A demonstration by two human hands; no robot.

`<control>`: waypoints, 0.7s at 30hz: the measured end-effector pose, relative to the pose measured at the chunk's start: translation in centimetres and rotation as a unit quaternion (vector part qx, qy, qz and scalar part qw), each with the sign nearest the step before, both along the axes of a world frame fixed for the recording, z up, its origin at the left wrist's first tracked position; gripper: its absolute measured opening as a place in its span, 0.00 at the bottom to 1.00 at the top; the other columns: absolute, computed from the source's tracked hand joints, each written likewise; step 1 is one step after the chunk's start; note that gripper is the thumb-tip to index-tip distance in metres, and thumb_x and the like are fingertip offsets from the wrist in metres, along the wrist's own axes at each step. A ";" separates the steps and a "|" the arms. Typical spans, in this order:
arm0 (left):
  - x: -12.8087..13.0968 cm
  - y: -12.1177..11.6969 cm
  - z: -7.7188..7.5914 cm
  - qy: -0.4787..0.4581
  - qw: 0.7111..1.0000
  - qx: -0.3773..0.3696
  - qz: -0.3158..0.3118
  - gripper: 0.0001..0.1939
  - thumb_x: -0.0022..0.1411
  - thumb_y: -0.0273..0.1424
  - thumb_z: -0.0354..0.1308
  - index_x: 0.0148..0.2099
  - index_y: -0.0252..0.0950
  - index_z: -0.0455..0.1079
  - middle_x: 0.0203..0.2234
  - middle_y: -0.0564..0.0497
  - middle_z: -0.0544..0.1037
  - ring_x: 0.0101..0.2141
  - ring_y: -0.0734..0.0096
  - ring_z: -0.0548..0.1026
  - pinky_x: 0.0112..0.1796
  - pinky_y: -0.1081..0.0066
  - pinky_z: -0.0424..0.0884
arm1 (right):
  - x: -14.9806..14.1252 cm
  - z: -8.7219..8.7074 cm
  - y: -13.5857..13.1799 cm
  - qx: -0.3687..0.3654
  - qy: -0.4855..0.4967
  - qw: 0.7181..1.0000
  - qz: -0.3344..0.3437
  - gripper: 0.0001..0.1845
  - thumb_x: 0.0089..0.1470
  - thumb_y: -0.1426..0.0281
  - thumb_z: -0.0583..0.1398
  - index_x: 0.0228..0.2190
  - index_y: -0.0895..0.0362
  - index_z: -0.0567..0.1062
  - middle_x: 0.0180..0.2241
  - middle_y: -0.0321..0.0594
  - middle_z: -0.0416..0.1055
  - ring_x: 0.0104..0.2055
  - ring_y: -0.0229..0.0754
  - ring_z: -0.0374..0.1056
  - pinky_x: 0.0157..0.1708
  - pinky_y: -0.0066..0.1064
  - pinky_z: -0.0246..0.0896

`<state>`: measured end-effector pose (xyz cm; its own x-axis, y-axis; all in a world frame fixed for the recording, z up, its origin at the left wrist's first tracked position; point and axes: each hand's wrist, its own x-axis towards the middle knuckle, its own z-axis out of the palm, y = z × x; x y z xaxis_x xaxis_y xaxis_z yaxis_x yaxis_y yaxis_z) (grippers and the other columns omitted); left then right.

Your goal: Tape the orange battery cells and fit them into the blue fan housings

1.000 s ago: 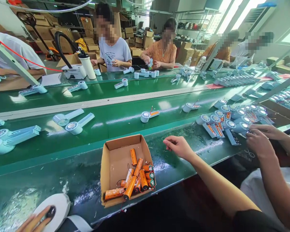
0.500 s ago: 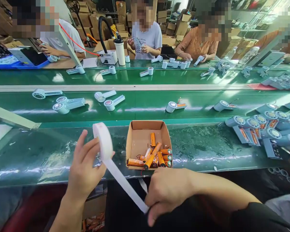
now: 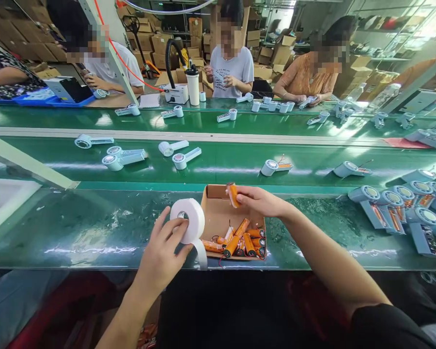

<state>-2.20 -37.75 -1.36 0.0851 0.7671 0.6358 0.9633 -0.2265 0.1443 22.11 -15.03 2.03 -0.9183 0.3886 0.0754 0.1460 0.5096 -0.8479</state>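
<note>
My left hand point(image 3: 167, 242) grips a roll of white tape point(image 3: 195, 220), fingers in its core, with a short loose end point(image 3: 202, 255) hanging down. Over the far right part of a cardboard box point(image 3: 211, 206), my right hand point(image 3: 256, 199) pinches an orange battery point(image 3: 233, 195) that carries a pale strip on one side. More orange batteries point(image 3: 236, 240), some with thin wires, lie jumbled in the near half of the box. The tape roll covers the box's left side.
Pale blue handheld fan bodies point(image 3: 118, 159) lie along the green conveyor point(image 3: 218, 169); several more are heaped at the right point(image 3: 392, 198). A white metal post point(image 3: 29, 160) slants at the left. Co-workers point(image 3: 232, 68) sit across the line beside a white cup point(image 3: 192, 87).
My right hand has gone from the tape's stretched end, low in front, up to the box and now holds a battery. The tape end hangs shorter. My left hand shifted right with the roll.
</note>
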 end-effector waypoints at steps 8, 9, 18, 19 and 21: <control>1.5 0.0 2.4 0.105 0.994 -0.010 -0.008 0.24 0.61 0.16 0.61 0.56 0.39 0.78 0.45 0.45 0.82 0.65 0.42 0.68 0.53 0.56 0.81 | 0.2 2.7 -6.8 -0.109 0.069 0.989 -0.073 0.20 0.64 0.56 0.64 0.50 0.58 0.79 0.41 0.41 0.82 0.42 0.43 0.76 0.42 0.31 0.72; 1.6 0.1 2.6 0.113 0.993 -0.008 -0.010 0.24 0.61 0.15 0.60 0.56 0.39 0.79 0.45 0.45 0.82 0.66 0.43 0.68 0.51 0.58 0.82 | 0.3 3.1 -7.1 -0.074 0.061 0.993 -0.076 0.18 0.65 0.59 0.63 0.49 0.58 0.80 0.40 0.41 0.82 0.40 0.42 0.75 0.41 0.30 0.71; 2.0 0.2 3.5 0.166 0.986 -0.007 -0.011 0.27 0.63 0.14 0.57 0.58 0.43 0.78 0.49 0.49 0.83 0.65 0.50 0.70 0.53 0.62 0.80 | 0.9 3.5 -6.6 -0.044 0.007 0.999 -0.024 0.10 0.62 0.63 0.65 0.38 0.58 0.82 0.31 0.38 0.80 0.31 0.39 0.71 0.37 0.31 0.70; 2.1 0.2 3.7 0.175 0.985 -0.002 -0.006 0.27 0.63 0.14 0.57 0.58 0.44 0.78 0.49 0.50 0.83 0.65 0.51 0.70 0.52 0.63 0.80 | 0.7 3.1 -6.7 -0.098 0.031 0.994 -0.029 0.11 0.61 0.62 0.66 0.39 0.57 0.82 0.34 0.39 0.81 0.34 0.41 0.74 0.40 0.32 0.72; 2.4 0.3 4.1 0.186 0.982 0.014 0.011 0.26 0.63 0.14 0.58 0.58 0.43 0.78 0.48 0.50 0.83 0.64 0.51 0.71 0.51 0.63 0.80 | 0.1 2.1 -7.2 -0.218 0.095 0.970 -0.055 0.15 0.58 0.58 0.69 0.41 0.56 0.82 0.38 0.39 0.83 0.39 0.44 0.78 0.45 0.36 0.76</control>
<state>0.24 -37.45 2.73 0.2985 0.7546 0.5843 0.9531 -0.2034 -0.2242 22.20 -22.19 4.12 -0.8552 0.5164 0.0447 0.0000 0.0862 -0.9963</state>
